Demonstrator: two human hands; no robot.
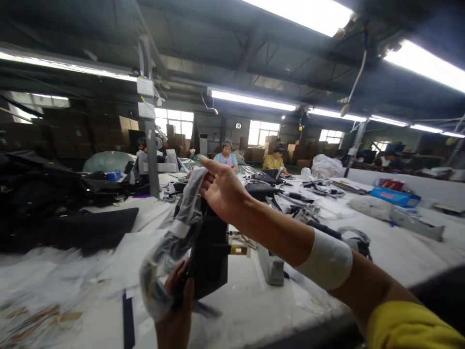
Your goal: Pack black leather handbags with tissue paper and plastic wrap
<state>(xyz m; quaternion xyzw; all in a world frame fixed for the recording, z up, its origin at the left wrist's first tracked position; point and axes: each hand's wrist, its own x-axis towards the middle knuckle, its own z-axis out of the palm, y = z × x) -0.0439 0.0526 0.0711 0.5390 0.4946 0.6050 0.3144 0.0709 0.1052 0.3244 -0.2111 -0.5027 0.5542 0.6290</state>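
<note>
My left hand (178, 310), low in the middle, is closed round the lower side of a black bag (209, 261), with the thumb on its face. A strap wrapped in translucent plastic (189, 206) loops up from the bag, held by a white band partway along. My right hand (223, 189) is raised above the bag, its fingers closed on the top of this wrapped strap. The loop's lower end is blurred and covers part of my left hand.
A grey metal block (275, 271) stands right of the bag on the white table (243, 305). Black bags (90, 228) pile up at left above plastic sheets (47, 281). A post (151, 155) rises behind. Two people sit across the table; a blue pouch (394, 196) lies far right.
</note>
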